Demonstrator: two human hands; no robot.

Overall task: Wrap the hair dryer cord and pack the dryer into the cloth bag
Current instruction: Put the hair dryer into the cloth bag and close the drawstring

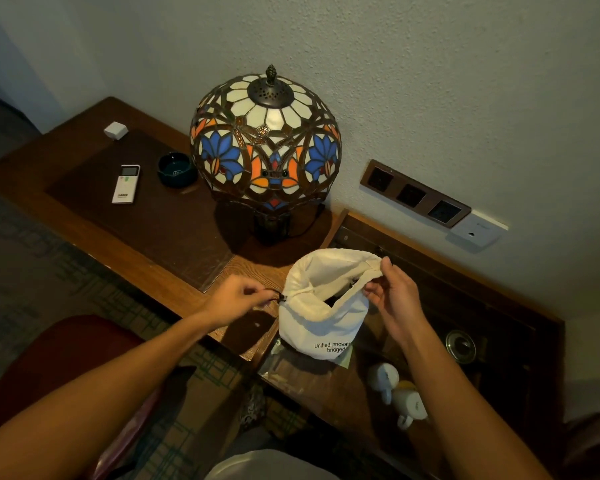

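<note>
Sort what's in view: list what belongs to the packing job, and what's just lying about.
Job: cloth bag, drawstring, left hand, right hand.

Lying about: lamp, remote, ashtray, white cube, mugs.

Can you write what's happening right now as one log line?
left hand: pinches drawstring | right hand: holds rim | cloth bag: mouth open | dryer: mostly hidden

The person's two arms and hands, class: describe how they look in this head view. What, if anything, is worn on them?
Both forearms are bare as far as the frame shows: no sleeves are visible. The left hand and right hand wear no gloves, and no watch, bracelet or ring can be seen on either wrist or any finger. No markings or cables are visible.
</note>
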